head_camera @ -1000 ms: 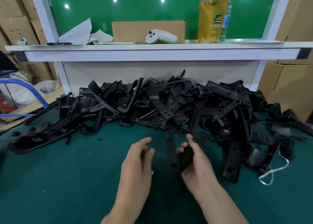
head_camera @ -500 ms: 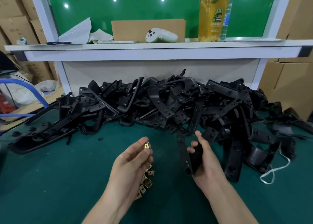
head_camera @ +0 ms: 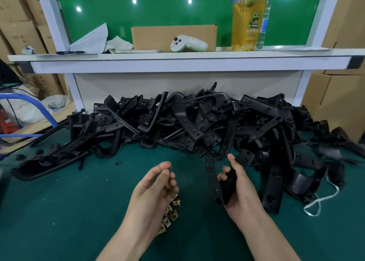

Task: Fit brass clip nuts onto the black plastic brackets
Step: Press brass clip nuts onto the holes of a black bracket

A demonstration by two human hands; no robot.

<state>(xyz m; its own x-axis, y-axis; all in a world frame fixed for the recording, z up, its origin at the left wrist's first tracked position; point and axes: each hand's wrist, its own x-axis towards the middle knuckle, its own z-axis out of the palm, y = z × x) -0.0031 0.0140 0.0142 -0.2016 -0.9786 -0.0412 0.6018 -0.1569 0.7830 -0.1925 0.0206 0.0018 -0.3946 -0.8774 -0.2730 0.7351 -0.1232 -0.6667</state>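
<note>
Black plastic bracket: long, holed strip

Unreadable characters on drink cup.

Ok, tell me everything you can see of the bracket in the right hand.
The bracket is black plastic: a narrow strip with a round hole near each end, its wider part half hidden in the right hand, whose fingers curl round it. It is held above the green mat, apart from the left hand, which pinches a clip nut. No nut shows on it.
</note>
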